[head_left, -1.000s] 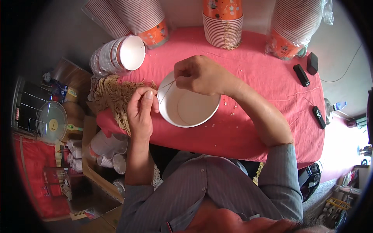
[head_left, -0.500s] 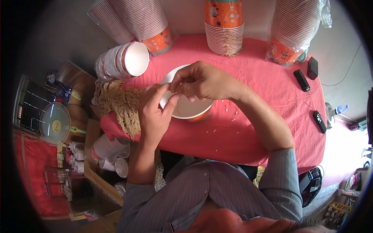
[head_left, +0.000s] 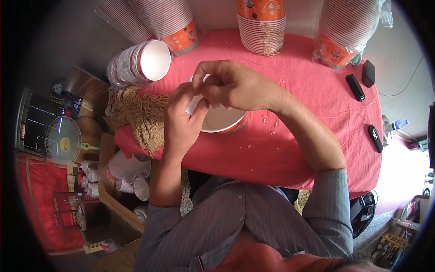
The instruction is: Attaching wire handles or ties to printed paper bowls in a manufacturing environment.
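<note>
A large paper tub, white inside and orange outside, stands on the table before me, its far part covered by my hands. My left hand is at the tub's left rim, thumb and fingers bent together in a pinch. Over the tub's far side, my right hand curls down with its fingertips close to the left ones. Whatever lies between the fingers is too small or hidden to make out. Beside my left hand, a bundle of tan strings hangs over the table's left edge.
Tall stacks of paper tubs line the back, with a wrapped stack at the right. A stack with tan strings stands at back centre. White tubs lie sideways at left. Small white bits dot the pink cloth. A black remote lies right.
Both hands stay together over the tub, with small shifts of the fingers. The whole view has shifted slightly, the table's middle appearing a little higher.
</note>
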Tool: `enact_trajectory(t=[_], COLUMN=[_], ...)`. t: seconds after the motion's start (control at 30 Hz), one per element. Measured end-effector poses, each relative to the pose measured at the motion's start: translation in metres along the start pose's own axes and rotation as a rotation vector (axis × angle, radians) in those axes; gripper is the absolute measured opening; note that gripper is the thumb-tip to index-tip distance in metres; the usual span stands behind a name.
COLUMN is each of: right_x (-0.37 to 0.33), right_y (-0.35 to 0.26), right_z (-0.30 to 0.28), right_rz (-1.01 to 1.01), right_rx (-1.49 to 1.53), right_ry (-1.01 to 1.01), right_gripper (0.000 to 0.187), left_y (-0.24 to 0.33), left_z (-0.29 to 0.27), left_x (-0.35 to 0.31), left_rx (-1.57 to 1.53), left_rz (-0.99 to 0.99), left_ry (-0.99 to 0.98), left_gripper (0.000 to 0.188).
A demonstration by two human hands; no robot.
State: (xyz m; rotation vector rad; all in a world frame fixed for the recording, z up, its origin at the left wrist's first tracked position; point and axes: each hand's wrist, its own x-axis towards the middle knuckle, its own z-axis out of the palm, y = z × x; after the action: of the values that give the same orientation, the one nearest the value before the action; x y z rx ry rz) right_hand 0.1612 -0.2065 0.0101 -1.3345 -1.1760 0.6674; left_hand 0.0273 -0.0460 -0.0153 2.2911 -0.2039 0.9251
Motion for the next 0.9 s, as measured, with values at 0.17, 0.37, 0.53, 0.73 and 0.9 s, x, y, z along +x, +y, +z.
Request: enact_trajectory(t=[0.17,0.37,0.53,0.73,0.9], right_x=[0.001,0.002,-0.006,-0.012,-0.008], right_y=[-0.010,0.011,-0.014,-0.020,-0.016], right_z=[0.002,0.000,-0.022,-0.054,-0.001], right_rz=[0.045,-0.111,-0.087,0.115,-0.098], right_rx=[-0.081,0.054,0.180,-0.050,-0.713], right_ry=[-0.002,-0.018,0.012,0.112,0.264], right_gripper=[0.012,0.014,0.016,0.013,0.037], left_y=[-0.008,-0.012,-0.035,-0.055,-0.047], left_z=[-0.004,-0.014,-0.035,-0.030,-0.024], left_x=[-0.003,-0.008,-0.024,-0.048,-0.052], left_rx=[0.056,0.207,0.248,-0.358,-0.490], left_rz=[-0.015,0.035,-0.055,-0.430,-0.430], left_ry=[0.049,0.081,0.173,0.229,0.209], left_gripper=[0.016,0.013,0.009,0.015,0.017])
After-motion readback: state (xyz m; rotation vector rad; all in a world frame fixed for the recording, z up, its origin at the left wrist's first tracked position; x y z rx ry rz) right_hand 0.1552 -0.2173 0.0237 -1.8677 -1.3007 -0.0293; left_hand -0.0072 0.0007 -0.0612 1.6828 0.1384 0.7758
